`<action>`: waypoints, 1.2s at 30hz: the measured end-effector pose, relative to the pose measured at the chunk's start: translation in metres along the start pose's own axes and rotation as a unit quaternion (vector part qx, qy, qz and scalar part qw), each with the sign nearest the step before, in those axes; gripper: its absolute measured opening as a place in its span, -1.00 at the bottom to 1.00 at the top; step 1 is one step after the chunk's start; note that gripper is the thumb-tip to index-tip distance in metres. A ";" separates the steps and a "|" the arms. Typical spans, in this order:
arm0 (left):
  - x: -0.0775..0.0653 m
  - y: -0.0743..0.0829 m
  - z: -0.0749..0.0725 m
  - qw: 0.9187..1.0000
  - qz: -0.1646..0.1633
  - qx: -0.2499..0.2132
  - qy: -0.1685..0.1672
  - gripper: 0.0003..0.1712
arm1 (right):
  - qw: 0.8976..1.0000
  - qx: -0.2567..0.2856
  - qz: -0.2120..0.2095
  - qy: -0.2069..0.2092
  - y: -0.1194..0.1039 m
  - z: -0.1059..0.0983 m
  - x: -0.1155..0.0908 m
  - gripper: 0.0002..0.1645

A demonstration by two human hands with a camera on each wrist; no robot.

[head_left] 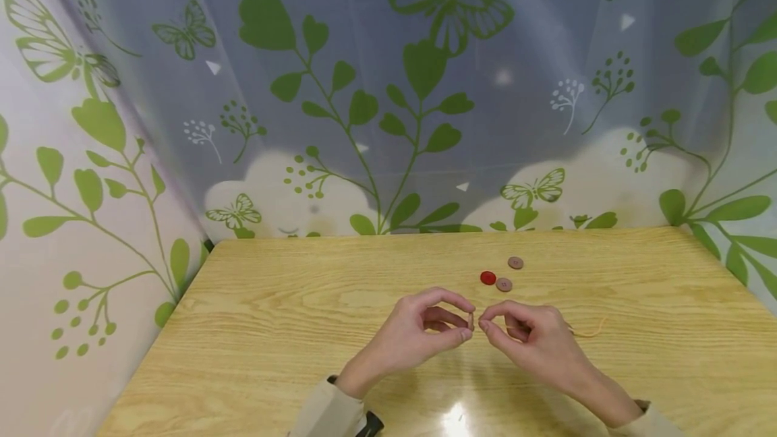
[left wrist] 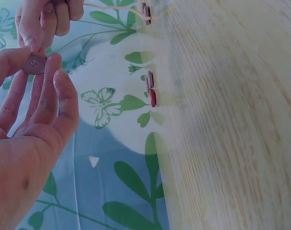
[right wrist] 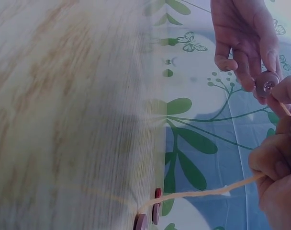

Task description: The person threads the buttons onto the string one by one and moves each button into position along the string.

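In the head view my left hand pinches a brownish-pink button between thumb and fingertips, seen edge-on above the table. The left wrist view shows the face of this button with its small holes. Just to its right, my right hand has thumb and forefinger pinched together. From that hand trails a pale orange string. In the right wrist view the right fingertips are at the button's holes, with string by them; whether it passes through cannot be seen.
Beyond the hands, a red button lies beside a brownish button, with another brownish button farther back. The wooden table ends at a leaf-and-butterfly patterned curtain. The string's loose end lies to the right.
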State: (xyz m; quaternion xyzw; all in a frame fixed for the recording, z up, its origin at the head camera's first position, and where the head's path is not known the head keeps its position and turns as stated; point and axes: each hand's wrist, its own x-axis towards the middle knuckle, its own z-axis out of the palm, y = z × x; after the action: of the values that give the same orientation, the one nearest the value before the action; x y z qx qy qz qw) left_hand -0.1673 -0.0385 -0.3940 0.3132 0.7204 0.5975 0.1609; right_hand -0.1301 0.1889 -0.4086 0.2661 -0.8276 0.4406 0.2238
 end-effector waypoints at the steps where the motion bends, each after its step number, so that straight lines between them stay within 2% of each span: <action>1: 0.000 0.000 0.000 1.000 0.000 -0.001 -0.001 -0.67 | 1.000 -0.001 -0.001 0.000 0.000 0.000 0.000 -0.66; 21: -0.002 0.001 0.001 1.000 -0.012 -0.013 0.005 -0.69 | 1.000 -0.006 0.002 -0.002 0.001 0.000 -0.001 -0.69; 36: -0.001 0.002 0.001 1.000 -0.005 -0.010 -0.001 -0.68 | 1.000 0.005 0.005 -0.012 0.001 0.001 -0.001 -0.64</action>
State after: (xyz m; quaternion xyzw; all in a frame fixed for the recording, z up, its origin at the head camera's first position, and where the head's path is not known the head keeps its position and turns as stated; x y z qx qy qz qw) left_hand -0.1653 -0.0382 -0.3923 0.3083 0.7158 0.6035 0.1681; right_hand -0.1301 0.1885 -0.4102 0.2681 -0.8294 0.4427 0.2101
